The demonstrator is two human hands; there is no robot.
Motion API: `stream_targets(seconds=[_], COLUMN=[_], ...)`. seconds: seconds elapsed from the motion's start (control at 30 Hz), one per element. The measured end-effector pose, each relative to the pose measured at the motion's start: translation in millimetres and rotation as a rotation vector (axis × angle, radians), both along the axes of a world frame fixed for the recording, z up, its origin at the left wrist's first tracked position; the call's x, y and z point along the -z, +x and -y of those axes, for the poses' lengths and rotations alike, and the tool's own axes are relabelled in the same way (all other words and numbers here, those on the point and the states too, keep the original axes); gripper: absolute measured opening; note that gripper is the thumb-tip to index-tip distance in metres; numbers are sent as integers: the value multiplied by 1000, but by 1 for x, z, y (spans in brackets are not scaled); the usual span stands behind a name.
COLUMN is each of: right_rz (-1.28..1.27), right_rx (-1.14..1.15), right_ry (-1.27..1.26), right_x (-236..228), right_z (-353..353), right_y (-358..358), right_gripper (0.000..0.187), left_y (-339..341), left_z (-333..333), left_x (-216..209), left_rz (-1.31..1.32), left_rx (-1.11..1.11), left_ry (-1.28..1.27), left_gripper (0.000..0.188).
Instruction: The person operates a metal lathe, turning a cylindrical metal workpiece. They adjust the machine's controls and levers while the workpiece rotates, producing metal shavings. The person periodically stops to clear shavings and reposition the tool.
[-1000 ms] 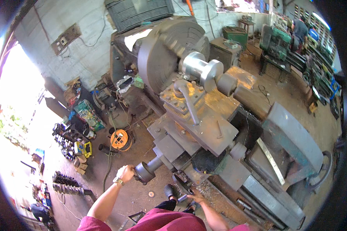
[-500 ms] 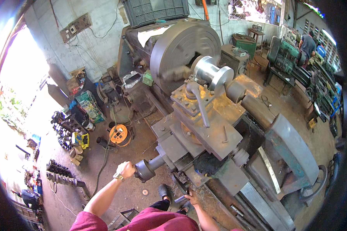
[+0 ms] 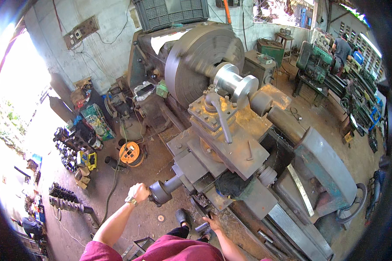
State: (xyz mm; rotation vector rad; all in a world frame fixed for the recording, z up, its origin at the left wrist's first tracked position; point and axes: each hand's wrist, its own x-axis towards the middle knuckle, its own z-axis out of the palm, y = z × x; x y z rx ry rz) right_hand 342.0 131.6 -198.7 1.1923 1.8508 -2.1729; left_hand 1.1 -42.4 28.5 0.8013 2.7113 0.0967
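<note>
My left hand, a watch on its wrist, is closed at the outer end of the dark round cross-slide crank on a large metal lathe. Lower down, my right hand grips the carriage handwheel near its grey handle; its fingers are partly hidden. Above my hands sits the tool post with a long clamping lever. A shiny spool-shaped metal workpiece runs from the big round chuck to the tailstock centre. Motion blurs the chuck's face.
The tailstock stands to the right, with a flat metal strip beside it. An orange cable reel and a hose lie on the floor at left. Another person stands by a green machine far right.
The whole view has shifted a little, so the lathe appears slightly further left and up. The chuck's blurred jaws show at a different angle. Both hands keep their places on the controls.
</note>
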Motion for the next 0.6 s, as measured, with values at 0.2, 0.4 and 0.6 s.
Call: stream_targets(seconds=[0.2, 0.4, 0.6], right_rz=[92, 212, -48], right_rx=[-37, -13, -247], right_ry=[38, 85, -91], right_x=[-8, -19, -4], right_z=[1, -1, -16], right_y=[-1, -14, 1], right_gripper=[74, 87, 93], left_y=[1, -2, -6], left_z=[2, 3, 2], left_x=[4, 7, 10], left_rz=[-30, -94, -51], left_rx=[-7, 2, 7], left_ry=[-10, -12, -49], left_gripper=[28, 28, 28])
